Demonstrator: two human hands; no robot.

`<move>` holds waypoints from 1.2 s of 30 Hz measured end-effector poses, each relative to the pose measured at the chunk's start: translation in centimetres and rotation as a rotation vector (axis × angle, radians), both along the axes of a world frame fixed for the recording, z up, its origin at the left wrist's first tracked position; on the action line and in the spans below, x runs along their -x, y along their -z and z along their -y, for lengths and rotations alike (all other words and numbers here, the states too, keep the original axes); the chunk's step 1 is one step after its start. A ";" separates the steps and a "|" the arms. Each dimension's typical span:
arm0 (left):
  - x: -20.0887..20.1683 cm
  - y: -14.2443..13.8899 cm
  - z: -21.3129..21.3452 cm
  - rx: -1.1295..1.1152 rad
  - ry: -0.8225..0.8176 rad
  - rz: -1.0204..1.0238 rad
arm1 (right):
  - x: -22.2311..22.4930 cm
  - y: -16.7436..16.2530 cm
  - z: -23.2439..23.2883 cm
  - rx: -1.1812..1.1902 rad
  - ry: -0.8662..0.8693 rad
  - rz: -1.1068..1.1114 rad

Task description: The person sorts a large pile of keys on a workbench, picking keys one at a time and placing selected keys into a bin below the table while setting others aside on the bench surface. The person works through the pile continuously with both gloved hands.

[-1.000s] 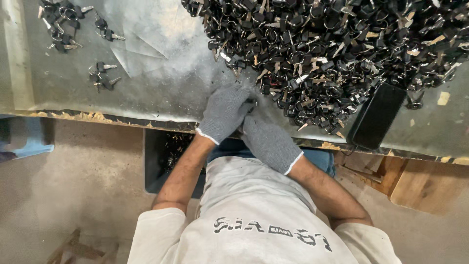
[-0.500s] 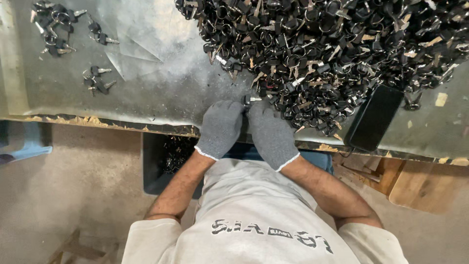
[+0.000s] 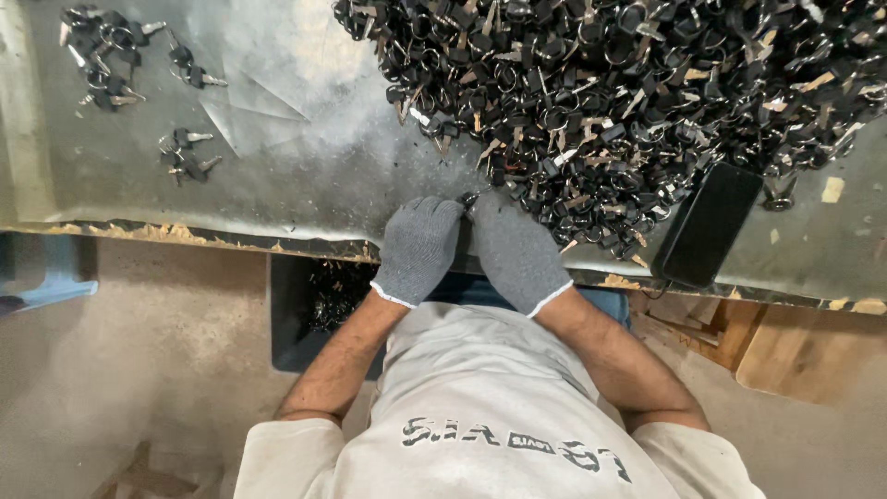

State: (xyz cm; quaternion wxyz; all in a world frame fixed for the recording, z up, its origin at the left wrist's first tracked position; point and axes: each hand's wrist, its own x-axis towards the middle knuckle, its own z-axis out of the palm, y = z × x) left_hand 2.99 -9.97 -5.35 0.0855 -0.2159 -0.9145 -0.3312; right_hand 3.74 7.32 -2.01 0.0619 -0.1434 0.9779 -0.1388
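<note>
Together, left hand (image 3: 418, 248), right hand (image 3: 514, 248) pinch key (image 3: 472, 197) (gloved fingertips).

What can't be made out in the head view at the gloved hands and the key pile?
- Small metal piece between the grey-gloved left hand and right hand: fingers cover it; too small to identify.
- Large heap of black-headed keys on rings: cut off by the top edge.
- Dark bin under the grey metal table: the table edge and left forearm hide most of its contents.
</note>
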 end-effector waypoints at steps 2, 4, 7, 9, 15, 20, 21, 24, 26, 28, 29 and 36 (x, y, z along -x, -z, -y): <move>0.0 -0.1 0.2 -0.122 -0.039 0.011 | 0.4 0.2 -0.7 0.120 -0.027 0.120; -0.2 -0.1 0.5 -0.135 -0.056 0.147 | 0.1 0.3 -0.9 0.035 -0.015 0.119; -0.7 0.3 0.1 -0.113 -0.067 0.060 | -0.7 0.4 -0.1 -0.112 -0.057 -0.024; -1.2 0.6 -0.3 -0.093 -0.044 0.024 | -0.9 0.3 0.2 -0.156 -0.064 -0.055; -1.5 0.9 -0.3 -0.127 -0.115 -0.049 | 1.2 0.1 -1.0 0.195 -0.108 0.217; -1.9 0.5 -0.3 0.139 -0.098 -0.102 | -1.1 0.1 -0.9 -0.007 -0.074 -0.288; -1.9 0.5 -0.4 0.111 -0.105 -0.071 | -1.6 0.1 -0.9 -0.035 -0.068 -0.180; -1.8 0.4 -0.4 0.015 -0.127 -0.026 | -2.1 0.4 -1.1 -0.130 -0.067 -0.048; -1.7 0.4 -0.4 -0.064 -0.137 0.020 | -2.0 0.8 -1.2 -0.212 -0.091 -0.136; -1.8 0.5 -0.4 -0.088 -0.141 -0.002 | -2.0 1.2 -1.1 -0.225 -0.103 -0.154; -1.9 0.5 -0.4 -0.101 -0.142 -0.013 | -2.1 1.5 -0.9 -0.233 -0.107 -0.163; -2.1 0.9 -0.6 -0.121 -0.113 -0.016 | -1.3 1.1 -0.5 -0.095 -0.090 -0.117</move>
